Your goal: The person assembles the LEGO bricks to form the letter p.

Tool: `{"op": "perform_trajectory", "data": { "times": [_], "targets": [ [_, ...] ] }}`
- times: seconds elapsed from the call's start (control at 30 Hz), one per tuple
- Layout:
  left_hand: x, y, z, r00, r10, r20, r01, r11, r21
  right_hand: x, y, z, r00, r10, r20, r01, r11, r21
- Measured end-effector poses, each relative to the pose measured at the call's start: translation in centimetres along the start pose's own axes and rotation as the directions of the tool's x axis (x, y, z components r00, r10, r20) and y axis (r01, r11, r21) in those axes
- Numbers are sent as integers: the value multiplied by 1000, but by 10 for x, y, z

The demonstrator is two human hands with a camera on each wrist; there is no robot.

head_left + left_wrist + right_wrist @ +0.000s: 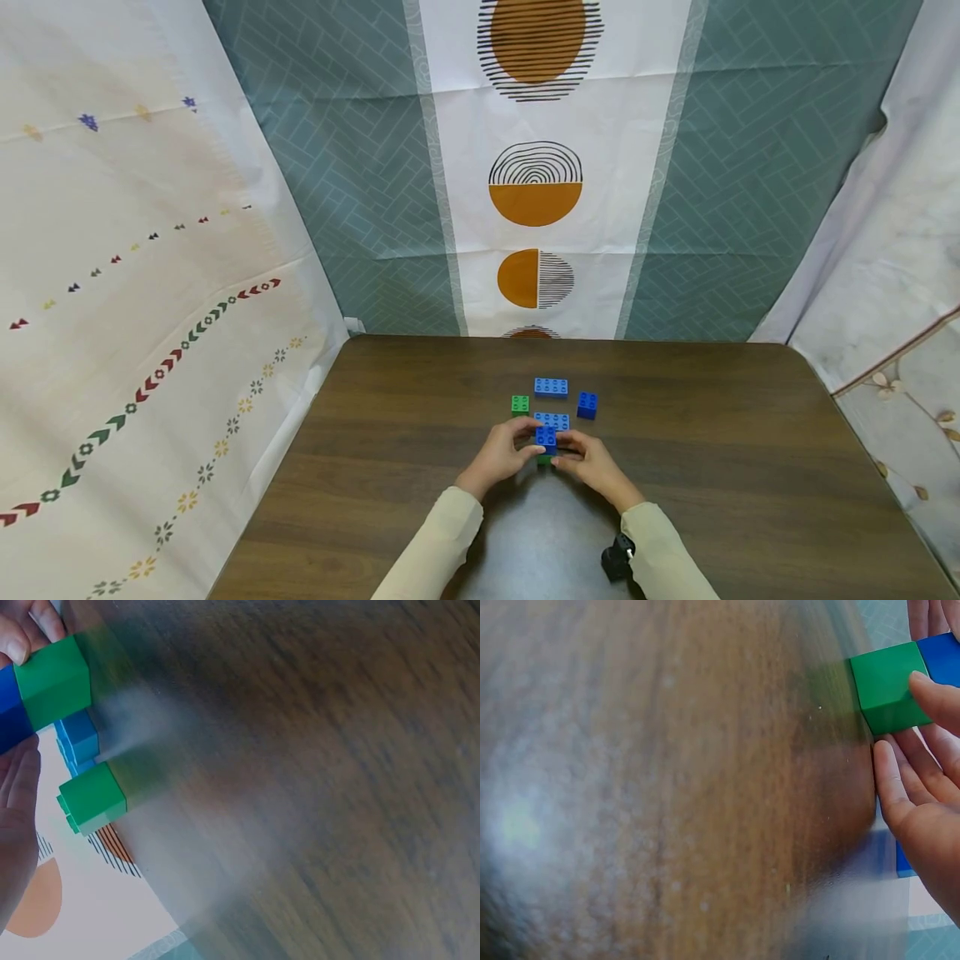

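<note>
Over the table, both hands are around a small stack: a dark blue brick (545, 437) sits on a green brick (54, 681). My left hand (501, 454) holds the blue brick from the left, its fingers curled about the side. From the right, my right hand (596, 468) grips the stack low down. In the right wrist view its thumb lies on the green brick (889, 690), close to the seam with the blue one. Just behind the stack lies a light blue brick (552, 419), partly hidden by the fingers.
Another light blue brick (551, 387) lies farther back on the brown table (405, 417). A loose green brick (520, 405) is to its front left, a dark blue brick (587, 405) to its front right. Patterned cloths hang behind the table and at its sides.
</note>
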State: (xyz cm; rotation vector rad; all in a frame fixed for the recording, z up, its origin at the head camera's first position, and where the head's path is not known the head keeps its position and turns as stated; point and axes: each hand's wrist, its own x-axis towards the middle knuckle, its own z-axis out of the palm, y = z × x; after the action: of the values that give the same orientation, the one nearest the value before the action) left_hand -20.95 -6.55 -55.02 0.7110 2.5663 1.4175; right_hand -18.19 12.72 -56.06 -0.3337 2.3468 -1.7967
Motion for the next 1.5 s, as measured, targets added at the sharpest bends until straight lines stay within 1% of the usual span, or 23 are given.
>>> {"op": "perform_trajectory", "data": {
  "times": [0.07, 0.13, 0.33, 0.47, 0.53, 0.63, 0.77, 0.9, 1.0, 1.03, 1.2, 1.33, 1.4, 1.5],
  "targets": [
    [0, 0, 0, 1000, -11, -1, 11, 1000, -1, -3, -7, -1, 1000, -3, 2, 3, 1000, -3],
    [0, 0, 1, 1000, -15, -1, 15, 1000, 2, -4, -9, 0, 1000, 4, 0, -4, 1000, 2],
    [-2, 0, 2, 1000, -16, 4, 16, 999, 39, -6, -9, 1, 1000, 8, 8, -8, 1000, 5],
    [-2, 3, 2, 1000, -12, 2, 12, 997, 74, -6, -9, 2, 1000, 13, -3, -13, 1000, 3],
    [-3, 3, 4, 1000, -15, -4, 15, 997, 75, -6, -9, 2, 1000, 16, -10, -16, 1000, 2],
    [-4, 1, 6, 1000, -14, -25, 15, 998, 53, -6, -10, 3, 1000, 15, -21, -15, 1000, -3],
    [-6, -1, 10, 998, -5, -68, 4, 1000, -16, -6, -9, 3, 1000, 4, -21, -4, 1000, -12],
    [-8, -1, 12, 996, -8, -90, 3, 998, -63, 1, 11, 3, 1000, 0, -27, 0, 1000, -14],
    [-9, -1, 12, 996, -22, -85, 15, 997, -80, 6, 27, 3, 1000, -5, -26, 5, 1000, -5],
    [-9, -2, 12, 996, -25, -81, 18, 996, -85, 6, 29, 2, 1000, -7, -25, 7, 1000, -1],
    [-9, -4, 12, 997, -51, -58, 46, 996, -76, 7, 29, 1, 1000, -19, -20, 20, 1000, 18],
    [-8, -6, 12, 997, -72, -41, 69, 995, -75, 7, 28, 0, 1000, -3, -12, 3, 1000, 20],
    [-7, -8, 12, 996, -78, -38, 75, 994, -81, 7, 29, 0, 1000, 3, -2, -3, 1000, 17],
    [-6, -9, 12, 996, -78, -39, 74, 994, -86, 6, 29, -1, 1000, -13, 10, 12, 1000, 18]
  ]
}}
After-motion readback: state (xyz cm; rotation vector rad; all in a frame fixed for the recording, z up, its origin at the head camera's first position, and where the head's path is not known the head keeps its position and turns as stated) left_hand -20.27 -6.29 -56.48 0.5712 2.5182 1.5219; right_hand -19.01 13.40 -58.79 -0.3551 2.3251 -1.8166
